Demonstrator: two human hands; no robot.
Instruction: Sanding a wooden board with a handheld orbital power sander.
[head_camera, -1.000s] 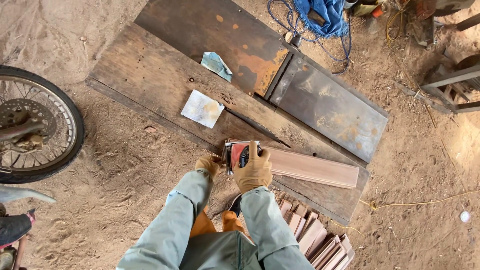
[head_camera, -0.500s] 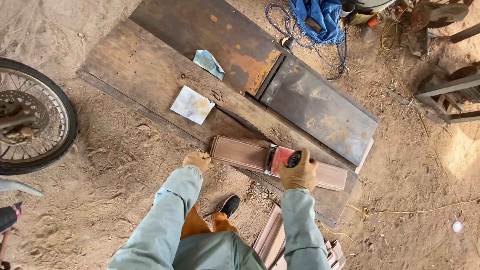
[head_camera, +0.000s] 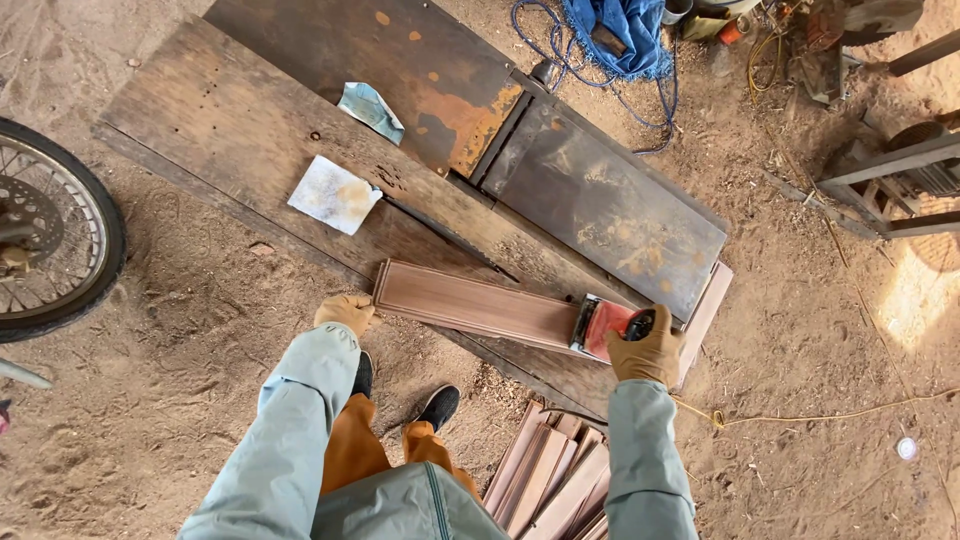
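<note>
Reddish-brown wood, a long narrow plank with a moulded profile (head_camera: 480, 303), lies flat along the near edge of a big weathered timber board (head_camera: 250, 150) that serves as the surface on the sandy dirt floor (head_camera: 830, 300). The right hand (head_camera: 645, 350), in a tan work glove, is wrapped around the top grip of a red electric sander (head_camera: 605, 326), pressing it down on the plank's far right end so the pad sits flat on the wood. The left hand (head_camera: 345, 312), gloved the same, is curled against the plank's left end, seemingly to pin it so it does not slide under the tool. Two sheets of worn sandpaper, one pale (head_camera: 333, 194) and one bluish (head_camera: 370, 106), rest further up the board within reach. Beyond lies a rusty dark metal sheet (head_camera: 600, 200), with a blue cloth and cable (head_camera: 620, 30) near its far end. A stack of similar planks (head_camera: 555, 470) sits on the ground beside the person's black shoes (head_camera: 437, 407), and a motorcycle wheel (head_camera: 50, 240) stands at the left.
</note>
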